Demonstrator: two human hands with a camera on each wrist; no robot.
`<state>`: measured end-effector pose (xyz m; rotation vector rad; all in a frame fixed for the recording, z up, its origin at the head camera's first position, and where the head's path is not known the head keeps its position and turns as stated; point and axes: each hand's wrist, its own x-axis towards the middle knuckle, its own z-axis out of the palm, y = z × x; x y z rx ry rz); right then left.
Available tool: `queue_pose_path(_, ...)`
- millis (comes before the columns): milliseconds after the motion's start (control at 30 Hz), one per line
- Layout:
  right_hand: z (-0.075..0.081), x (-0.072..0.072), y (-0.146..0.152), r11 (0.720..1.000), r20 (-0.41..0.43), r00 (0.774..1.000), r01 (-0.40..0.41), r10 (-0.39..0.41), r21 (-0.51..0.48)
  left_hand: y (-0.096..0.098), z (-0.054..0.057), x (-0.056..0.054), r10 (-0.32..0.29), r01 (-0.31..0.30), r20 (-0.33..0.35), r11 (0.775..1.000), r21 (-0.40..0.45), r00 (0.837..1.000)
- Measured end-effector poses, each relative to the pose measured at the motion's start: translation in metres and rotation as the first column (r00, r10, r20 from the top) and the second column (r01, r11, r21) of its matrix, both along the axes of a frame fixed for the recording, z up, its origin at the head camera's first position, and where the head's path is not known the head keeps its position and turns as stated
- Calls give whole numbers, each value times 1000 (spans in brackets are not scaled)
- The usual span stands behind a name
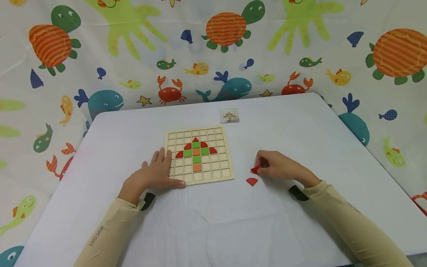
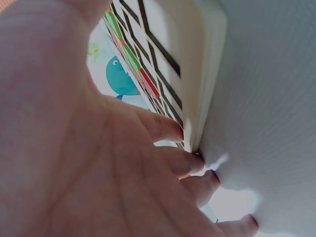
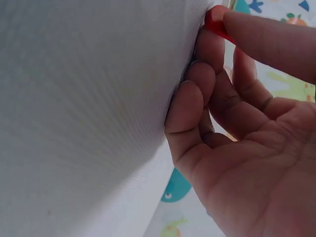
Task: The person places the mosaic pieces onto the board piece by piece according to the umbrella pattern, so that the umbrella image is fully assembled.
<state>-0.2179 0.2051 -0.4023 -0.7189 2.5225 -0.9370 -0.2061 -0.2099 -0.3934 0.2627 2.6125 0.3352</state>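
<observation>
A square wooden grid board lies on the table, with red, green and orange pieces set in its middle in an arrow-like pattern. My left hand rests spread at the board's left edge and lower left corner, its fingers straight. To the right of the board, my right hand pinches a red quarter-circle piece between thumb and fingers, low over the table. In the right wrist view the red piece shows at the fingertips. Just below it in the head view lies another red quarter-circle piece.
A small card printed with a similar grid pattern lies beyond the board. White cloth covers the table. Behind it hangs a curtain with sea animals. Dark bands sit at both wrists.
</observation>
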Motion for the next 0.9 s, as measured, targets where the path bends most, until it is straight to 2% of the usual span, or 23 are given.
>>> queue_pose_path(167, 3, -4, -3, 998, 2, 999, 49, -49, -43, -1, -1, -1, -1, 1, 0, 1000, 0, 1000)
queue_pose_path(400, 6, -9, -16, 973, 103, 992, 96, -75, -210, -1, -1, -1, -6, 6, 0, 1000, 5, 1000)
queue_pose_path(633, 6, -16, -30, 963, 102, 991, 112, -89, -245, 0, 0, -1, 3, -3, 3, 1000, 0, 1000)
queue_pose_path(900, 10, -20, -48, 940, 156, 982, 152, -108, -305, 0, 1, 0, 7, -7, 2, 1000, -15, 1000)
